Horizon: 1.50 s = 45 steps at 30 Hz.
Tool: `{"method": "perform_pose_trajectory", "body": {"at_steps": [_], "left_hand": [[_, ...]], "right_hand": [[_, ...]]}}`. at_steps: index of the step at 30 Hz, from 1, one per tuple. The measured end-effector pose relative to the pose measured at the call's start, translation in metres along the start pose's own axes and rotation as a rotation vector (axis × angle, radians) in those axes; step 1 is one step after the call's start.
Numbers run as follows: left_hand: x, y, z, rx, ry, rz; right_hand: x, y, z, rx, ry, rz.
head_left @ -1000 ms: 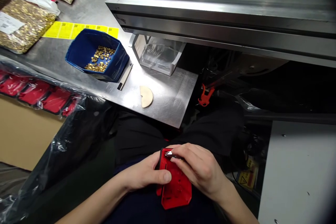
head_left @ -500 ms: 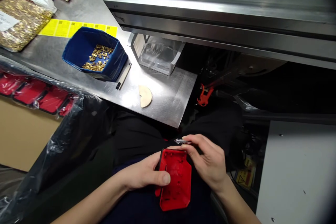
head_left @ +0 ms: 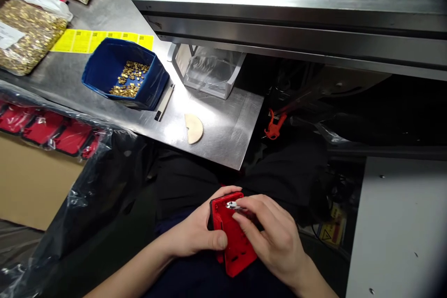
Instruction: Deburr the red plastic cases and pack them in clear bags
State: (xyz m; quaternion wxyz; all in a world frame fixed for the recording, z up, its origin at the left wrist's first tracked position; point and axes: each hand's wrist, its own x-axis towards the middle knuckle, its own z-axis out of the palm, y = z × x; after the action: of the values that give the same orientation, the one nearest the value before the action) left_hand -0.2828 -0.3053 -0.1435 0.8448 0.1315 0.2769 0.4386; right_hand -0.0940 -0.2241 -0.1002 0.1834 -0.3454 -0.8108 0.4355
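My left hand (head_left: 200, 230) grips a red plastic casing (head_left: 237, 247) with a black edge, its thumb over the near side and its fingers behind. The casing is a tilted shallow shell with small posts and slots inside. In a pinch between thumb and forefinger, my right hand (head_left: 270, 233) holds a small silvery clipper-like tool (head_left: 232, 205). The tool's tip is over the casing's upper inside, by the far edge. Whether it touches the plastic I cannot tell. Part of the casing's right side is hidden by my right hand.
On the metal bench (head_left: 223, 144) are a blue bin (head_left: 101, 67) of brass pieces, a marker-like stick (head_left: 164, 103), a pale half-disc (head_left: 194, 129) and a clear-fronted tray (head_left: 209, 74). Bags of brass pieces (head_left: 31, 32) lie far left, above wrapped red parts (head_left: 73, 136). An orange clamp-like object (head_left: 274, 125) hangs right.
My right hand has moved down and left, bringing the tool from beyond the casing's far edge to over its inside. The casing has tilted in my left hand.
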Motion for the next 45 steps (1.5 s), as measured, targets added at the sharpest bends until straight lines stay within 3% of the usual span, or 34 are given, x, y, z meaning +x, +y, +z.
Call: {"method": "perform_pose_trajectory", "body": {"at_steps": [2,5,31,34,38,40,42,45], "left_hand": [[-0.001,-0.002,-0.003,0.011,-0.003,-0.022],[-0.001,-0.002,-0.005,0.031,-0.013,-0.034],[0.0,-0.001,-0.005,0.079,-0.029,-0.027],[0.001,0.0,-0.004,0.011,-0.07,-0.036],[0.0,0.0,-0.004,-0.018,-0.084,-0.071],[-0.001,0.001,-0.004,-0.011,-0.064,-0.09],[-0.002,0.001,-0.005,-0.011,-0.058,-0.096],[-0.003,0.0,-0.008,-0.026,-0.061,-0.078]], "right_hand": [[-0.001,0.002,0.001,-0.06,-0.023,-0.105],[0.0,0.004,0.003,-0.113,-0.048,-0.15],[0.007,0.002,0.003,-0.164,-0.073,-0.191],[0.012,0.006,-0.002,-0.064,-0.011,-0.104],[0.026,0.034,-0.002,0.027,0.283,0.238],[0.038,0.052,0.005,0.061,0.305,0.363],[0.053,0.068,0.014,0.059,0.268,0.386],[0.085,0.083,0.034,-0.023,0.268,0.304]]}}
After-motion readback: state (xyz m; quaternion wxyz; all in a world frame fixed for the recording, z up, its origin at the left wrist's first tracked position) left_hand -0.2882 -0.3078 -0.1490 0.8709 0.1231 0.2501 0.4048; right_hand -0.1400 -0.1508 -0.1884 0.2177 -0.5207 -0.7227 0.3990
